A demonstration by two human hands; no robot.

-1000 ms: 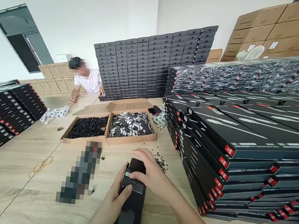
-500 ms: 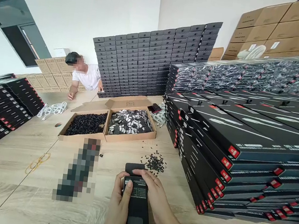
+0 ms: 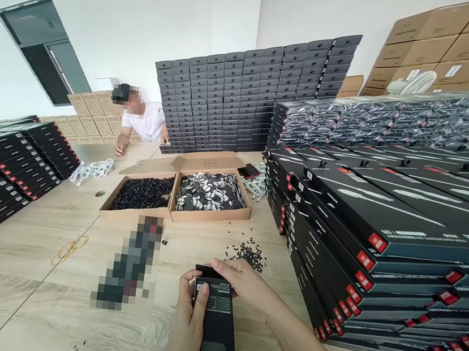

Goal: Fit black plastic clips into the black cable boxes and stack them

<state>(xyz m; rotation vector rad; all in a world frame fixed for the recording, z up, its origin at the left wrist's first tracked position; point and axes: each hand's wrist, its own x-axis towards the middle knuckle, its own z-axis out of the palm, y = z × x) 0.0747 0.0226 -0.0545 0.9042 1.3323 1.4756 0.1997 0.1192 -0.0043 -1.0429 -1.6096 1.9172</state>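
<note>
A long black cardboard box (image 3: 219, 330) with small white print points away from me, its near end cut off by the bottom of the view. My left hand (image 3: 190, 315) is wrapped around its left side, thumb on the printed face. At the far end, my right hand (image 3: 242, 281) has its fingers on the end flap (image 3: 206, 270), which is bent up and partly folded over. Some right fingertips are hidden behind the box. Just beyond lies a scattered pile of small black pieces (image 3: 249, 254).
Two open cartons hold small black parts (image 3: 142, 192) and black-and-white cards (image 3: 210, 192). Printed black boxes (image 3: 342, 206) are stacked high on the right, more at left. A blurred dark item (image 3: 132, 262) and rubber bands (image 3: 69, 250) lie left. A co-worker (image 3: 142, 121) sits across.
My right hand has moved up and over the box's far end, and the flap has gone from lying flat outward to folding inward. The view has shifted slightly left.
</note>
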